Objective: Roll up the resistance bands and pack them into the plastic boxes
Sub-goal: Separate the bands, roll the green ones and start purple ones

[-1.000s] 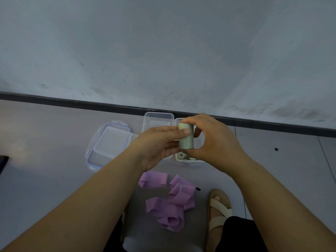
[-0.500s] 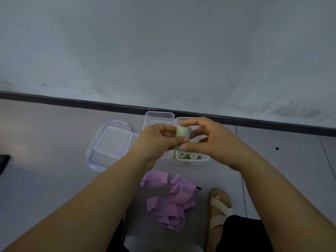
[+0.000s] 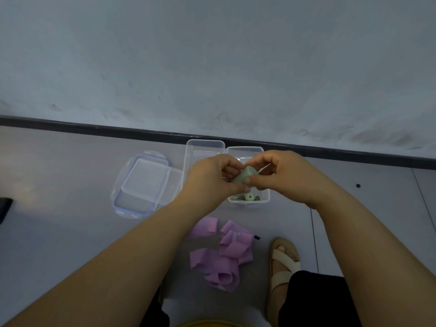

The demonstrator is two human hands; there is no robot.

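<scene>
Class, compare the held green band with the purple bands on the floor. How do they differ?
The green band is pale green, the purple bands lilac. The green band is rolled tight; the purple bands lie loose and crumpled. The left hand and right hand hold the green band over a box; the purple bands lie on the floor. Neither is boxed yet.

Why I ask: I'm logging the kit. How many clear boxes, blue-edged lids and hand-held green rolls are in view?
Clear boxes: 2, the left box and the right box
Blue-edged lid: 1
Hand-held green roll: 1, gripped by the left hand and the right hand
Total: 4
Not counted: rolls partly hidden in the right box, and the tangled purple bands.
</scene>
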